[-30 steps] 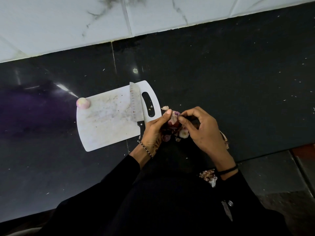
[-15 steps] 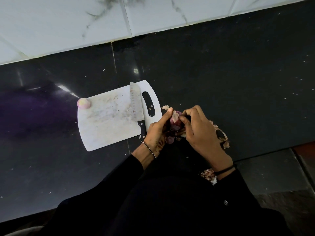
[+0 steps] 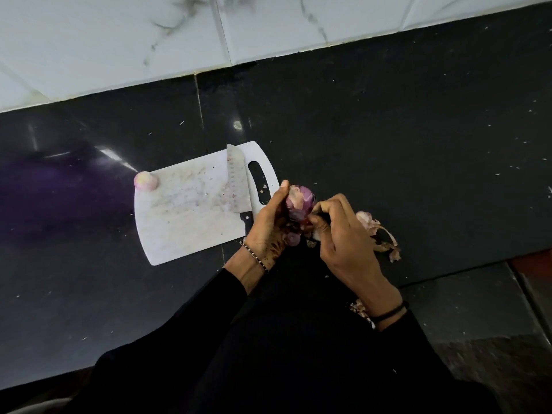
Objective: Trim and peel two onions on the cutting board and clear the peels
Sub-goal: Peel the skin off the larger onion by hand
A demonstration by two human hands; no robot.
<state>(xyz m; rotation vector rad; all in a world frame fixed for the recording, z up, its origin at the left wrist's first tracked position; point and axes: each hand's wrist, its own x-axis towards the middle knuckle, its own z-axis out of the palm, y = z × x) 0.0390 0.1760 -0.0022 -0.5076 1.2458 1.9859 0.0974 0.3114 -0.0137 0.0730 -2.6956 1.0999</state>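
Peeled onion (image 3: 145, 180): we see it pale and round on the far left corner of the cutting board (image 3: 185, 225), overhanging the edge.
Cutting board: white and speckled, flat on the dark counter (image 3: 388, 130), with its handle slot at the right end.
Knife (image 3: 237, 183): lies across the board's right part with the tip pointing far. The left hand hides the end of its black handle.
Left hand (image 3: 268, 225): fingers curl round the second onion, thumb up along its left side.
Second onion (image 3: 300, 201): purple and partly skinned, held just right of the board. Both hands cover its near half.
Right hand (image 3: 343, 243): fingers bent in, pinching at the onion's near right side – we cannot make out the skin it grips.
Peels (image 3: 379, 234): a loose heap on the counter just right of that hand, partly behind it.
Tiled wall (image 3: 119, 40): pale, veined, along the far edge.
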